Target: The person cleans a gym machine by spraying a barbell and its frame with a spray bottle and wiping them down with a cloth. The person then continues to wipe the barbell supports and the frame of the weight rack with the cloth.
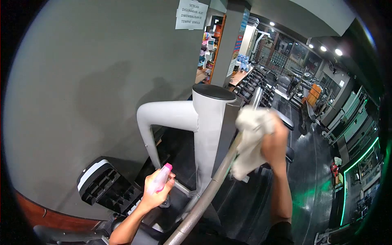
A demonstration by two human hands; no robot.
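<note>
My left hand (157, 188) is wrapped round a small clear bottle (160, 179) with a pink cap, low and left of centre. On the right, my right hand (274, 141) grips a whitish cloth (252, 139), which lies against a long metal bar (212, 190) and hangs down beside it. Hand and cloth are blurred. The bar slants from the bottom centre up towards the back. Left of the bar stands a thick white machine post (207, 134) with a black round top and a bent white side tube (167, 112).
A black stepped plastic unit (107, 183) is at the lower left by the grey wall (81, 81). A paper sign (191, 15) hangs above. Dumbbells on a rack (255, 83), gym machines and an orange pad (313, 94) stand further back.
</note>
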